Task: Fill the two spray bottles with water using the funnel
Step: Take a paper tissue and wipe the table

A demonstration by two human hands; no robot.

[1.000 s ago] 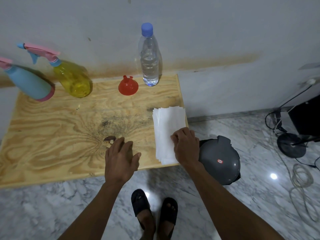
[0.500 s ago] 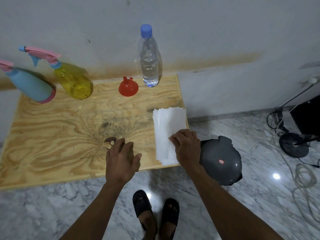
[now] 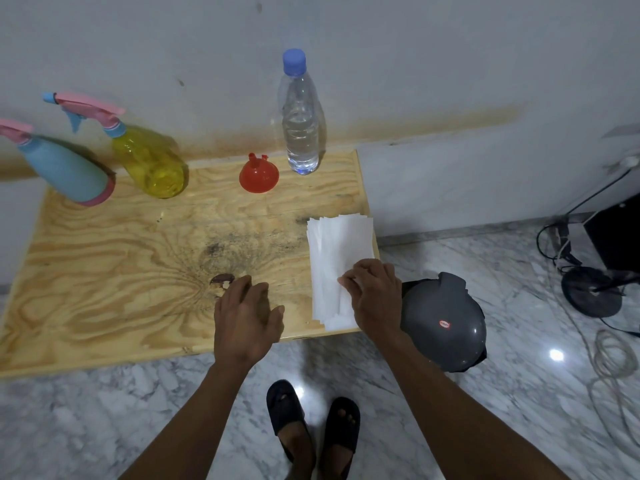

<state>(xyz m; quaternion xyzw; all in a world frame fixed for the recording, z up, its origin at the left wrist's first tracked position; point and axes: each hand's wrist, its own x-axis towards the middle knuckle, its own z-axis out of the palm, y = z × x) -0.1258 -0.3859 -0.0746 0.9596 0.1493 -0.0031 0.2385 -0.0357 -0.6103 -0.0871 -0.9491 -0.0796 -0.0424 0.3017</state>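
Right now: nothing is filled yet; all the task's things stand along the wall edge of the plywood counter (image 3: 104, 271).
Water bottle (image 3: 299, 129): clear plastic, blue cap on, roughly two-thirds full, upright at the back right. It looks like the heaviest piece; the thin wall would probably give under a squeeze, so I'd take it round the middle.
Funnel (image 3: 258, 174): small, red, mouth down, spout up, just left of the water bottle. Light and stiff by the look of it; pinch it by the spout.
Yellow spray bottle (image 3: 152, 164): see-through, seems empty, trigger head on. Probably light and tippy; hold the body while unscrewing the collar.
Blue spray bottle (image 3: 65, 171): opaque, so its contents are hidden; far left, head on.
Left hand (image 3: 246, 317): open, fingers loosely spread, hovering at the near counter edge, holding nothing.
Right hand (image 3: 374, 296): fingers curled down onto the stack of white paper towels (image 3: 337, 251), pressing or pinching a sheet.
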